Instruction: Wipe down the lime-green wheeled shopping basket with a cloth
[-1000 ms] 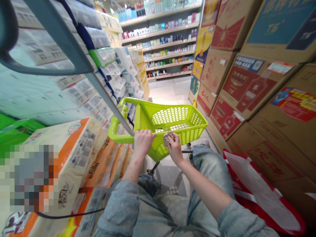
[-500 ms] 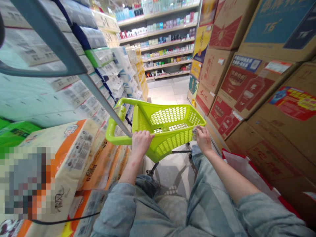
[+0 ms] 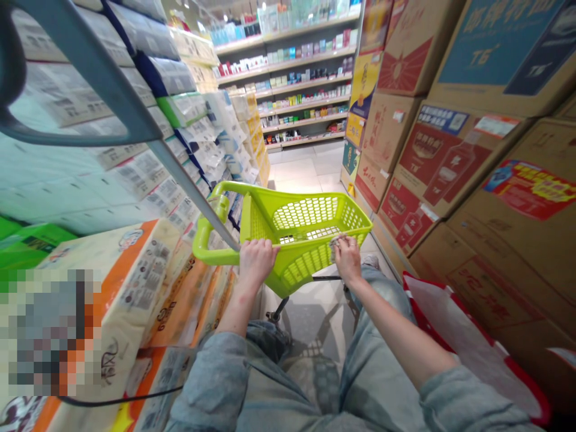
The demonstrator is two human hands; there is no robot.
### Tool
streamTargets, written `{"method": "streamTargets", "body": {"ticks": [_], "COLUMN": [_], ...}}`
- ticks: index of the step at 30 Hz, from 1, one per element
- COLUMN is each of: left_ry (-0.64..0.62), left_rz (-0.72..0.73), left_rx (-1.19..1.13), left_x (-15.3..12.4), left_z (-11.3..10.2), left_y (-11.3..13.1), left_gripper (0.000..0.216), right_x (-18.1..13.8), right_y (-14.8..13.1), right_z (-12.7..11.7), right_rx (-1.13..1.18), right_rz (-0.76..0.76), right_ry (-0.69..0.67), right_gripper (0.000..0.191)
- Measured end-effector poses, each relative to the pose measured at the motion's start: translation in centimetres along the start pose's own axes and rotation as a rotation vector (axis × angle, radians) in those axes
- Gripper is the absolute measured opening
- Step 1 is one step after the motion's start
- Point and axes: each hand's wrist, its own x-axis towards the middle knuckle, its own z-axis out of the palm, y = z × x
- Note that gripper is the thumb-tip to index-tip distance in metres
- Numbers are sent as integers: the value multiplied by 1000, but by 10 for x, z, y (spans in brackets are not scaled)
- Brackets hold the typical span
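Lime-green shopping cart [image 3: 282, 276] stands on the tiled floor [image 3: 310, 163] in front of the seated-height knees, handle loop to the left, mesh basket to the right. Left hand [image 3: 258, 263] is closed over the near rim at the handle end, knuckles up; thumb side lies along the rim. Right hand [image 3: 349, 257] pinches a crumpled, pale cloth [image 3: 335, 246] against the near rim farther right, fingers bunched, little of the fabric showing. Grey pole [image 3: 186, 183] slants down to just by the left hand; whether it is fixed to the cart cannot be told. Risks, as judged: the cart rides on casters [image 3: 272, 316], so a firm push from the right hand could roll or swing it if the left hand's hold slackens; downward load on one rim could also tilt it. A loose fold of cloth could catch in the mesh openings and pull out of the bunched fingers. A sideways swing could carry the cart toward the cardboard cartons [image 3: 443, 153] or the tissue packs [image 3: 130, 270]. The red-edged bag [image 3: 470, 351] lies close by the right leg [image 3: 382, 294]; a shifted foot could snag it.
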Motion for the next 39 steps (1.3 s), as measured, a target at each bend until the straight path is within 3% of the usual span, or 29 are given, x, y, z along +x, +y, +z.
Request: {"method": "streamTargets", "body": {"ticks": [5, 8, 13, 18, 22, 26, 29, 33, 39], "left_ry": [20, 21, 37, 54, 52, 46, 40, 39, 51], "left_rz": [-13, -14, -20, -34, -39, -43, -50, -52, -45], "left_rx": [-20, -17, -11, -11, -19, -37, -47, -44, -44], "left_x": [-1, -1, -1, -2, -4, -4, -3, -2, -1], "left_z": [-2, -2, 0, 1, 1, 1, 2, 2, 3], "left_y": [2, 2, 1, 0, -2, -3, -2, 0, 2], "left_gripper": [39, 39, 39, 40, 39, 37, 38, 40, 41], "right_x": [-25, -34, -42, -46, -46, -62, -79, -79, -40], "right_y": [-80, -114, -146, -159, -146, -110, -76, -42, -26], "right_z": [17, 23, 34, 43, 43, 43, 45, 43, 41], "right_rx": [129, 180, 215, 222, 258, 333, 371, 332, 266], "right_rz": [-83, -73, -98, -188, -320, -426, -291, 21, 57], "right_ry": [-25, -23, -65, -48, -80, -224, -281, -81, 26], "right_gripper": [26, 27, 28, 32, 34, 34, 41, 39, 33]}}
